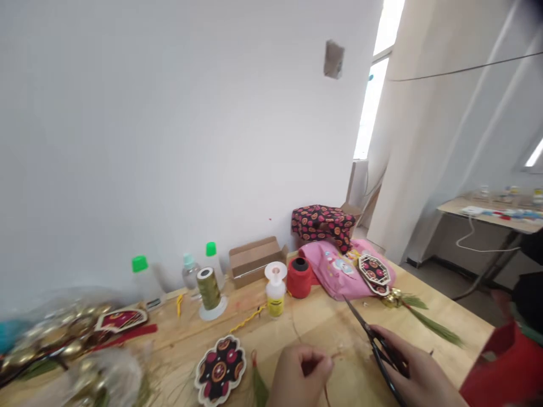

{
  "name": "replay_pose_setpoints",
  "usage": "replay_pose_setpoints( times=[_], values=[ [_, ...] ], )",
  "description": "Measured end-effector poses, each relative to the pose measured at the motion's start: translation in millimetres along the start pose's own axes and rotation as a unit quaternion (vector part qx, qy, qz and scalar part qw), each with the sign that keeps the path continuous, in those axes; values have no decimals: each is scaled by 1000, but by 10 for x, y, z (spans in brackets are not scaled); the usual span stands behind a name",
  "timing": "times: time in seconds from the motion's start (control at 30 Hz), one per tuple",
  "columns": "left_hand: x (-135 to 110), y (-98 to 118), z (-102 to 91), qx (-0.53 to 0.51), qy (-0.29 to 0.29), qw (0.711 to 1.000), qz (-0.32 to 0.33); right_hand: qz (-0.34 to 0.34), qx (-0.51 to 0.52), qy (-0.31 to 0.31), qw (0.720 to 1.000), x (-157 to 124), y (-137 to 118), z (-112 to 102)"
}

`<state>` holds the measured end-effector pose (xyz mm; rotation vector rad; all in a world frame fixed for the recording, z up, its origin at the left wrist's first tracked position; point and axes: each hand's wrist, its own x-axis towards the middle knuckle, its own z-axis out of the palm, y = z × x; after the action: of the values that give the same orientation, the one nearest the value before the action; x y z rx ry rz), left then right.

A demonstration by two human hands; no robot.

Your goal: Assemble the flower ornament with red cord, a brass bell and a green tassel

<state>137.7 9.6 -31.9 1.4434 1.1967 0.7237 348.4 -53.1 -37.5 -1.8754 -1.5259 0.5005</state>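
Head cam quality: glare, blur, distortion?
Head view: window blown out to white; gold bells at left and far table soft; scissors clearer; edges look stretched, likely wide lens; top right corner dark.

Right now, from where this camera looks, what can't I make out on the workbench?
All in the head view:
- Scissors: handle loops partly covered by the right hand.
- Thin strand at the left hand: too fine and blurred to trace its ends.
- Green tassel: lower end cut off by the bottom edge.
- Yellow-labelled bottle: print too small to read.
- Blue item: cut off by the left edge.
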Motion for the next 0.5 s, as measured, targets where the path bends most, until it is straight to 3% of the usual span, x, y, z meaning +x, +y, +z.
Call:
replay_pose_setpoints(
  times=[0.1, 0.23, 0.37, 0.47, 0.5],
  values=[
    [383, 111, 269, -15, -37, 998, -38, 3, 5, 10, 1000, -57, -12, 25],
    [579, 209, 258, -25, -68, 996, -58, 5, -41, -9, 999, -71, -107, 112],
    [390, 263, -128, -42, -70, 995, -53, -15, -108, -36, 993, 10, -238, 157],
    [7, 206, -604, -38, -12, 999, -2, -53, -133, -77, 987, 80, -283, 143],
    [-166, 167, -775, -29, 37, 999, 10, -72, -132, -91, 984, 94, -271, 131]
  ],
)
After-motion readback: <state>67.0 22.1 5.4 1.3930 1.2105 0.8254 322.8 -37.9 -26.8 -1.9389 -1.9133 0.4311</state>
